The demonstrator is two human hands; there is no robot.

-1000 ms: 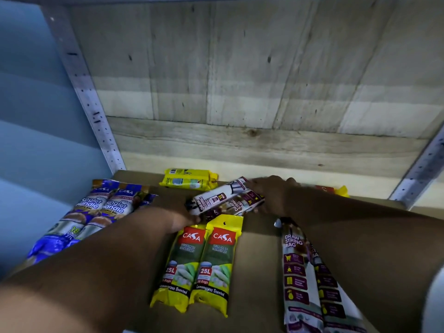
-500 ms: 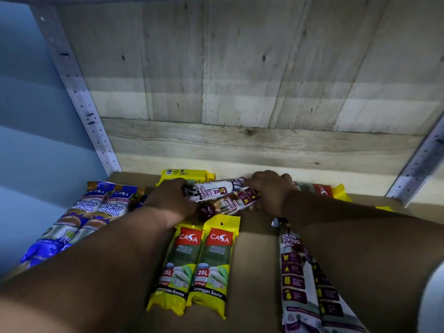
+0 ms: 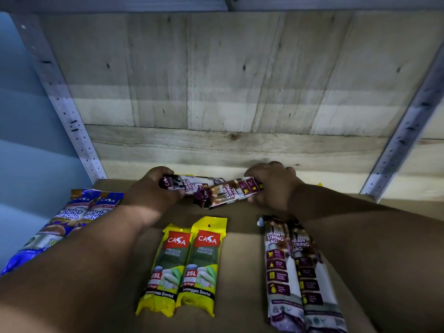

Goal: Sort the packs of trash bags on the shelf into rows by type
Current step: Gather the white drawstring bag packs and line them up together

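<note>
Yellow plastic sits nearest me: two lemongrass packs [image 3: 182, 267] with red CASA labels and "25L" lie side by side, touching, on the brown shelf [image 3: 240, 272]. To their right I see two white-and-purple draw string packs [image 3: 300, 275] lying parallel, lengthwise away from me, the right one partly under my right forearm. On the left edge two blue singlet handle packs [image 3: 69, 222] lie together, half hidden by my left forearm. Farther in, my left hand [image 3: 153, 191] has its grip clamped on one end of a draw string pack [image 3: 192, 186] lying crosswise, and my right hand [image 3: 271, 186] has its grip clamped on another crosswise draw string pack [image 3: 228, 192] that overlaps the first near the middle. Behind them stands the pale wooden back wall [image 3: 228, 92], with perforated metal uprights [image 3: 64, 104] at both sides.
</note>
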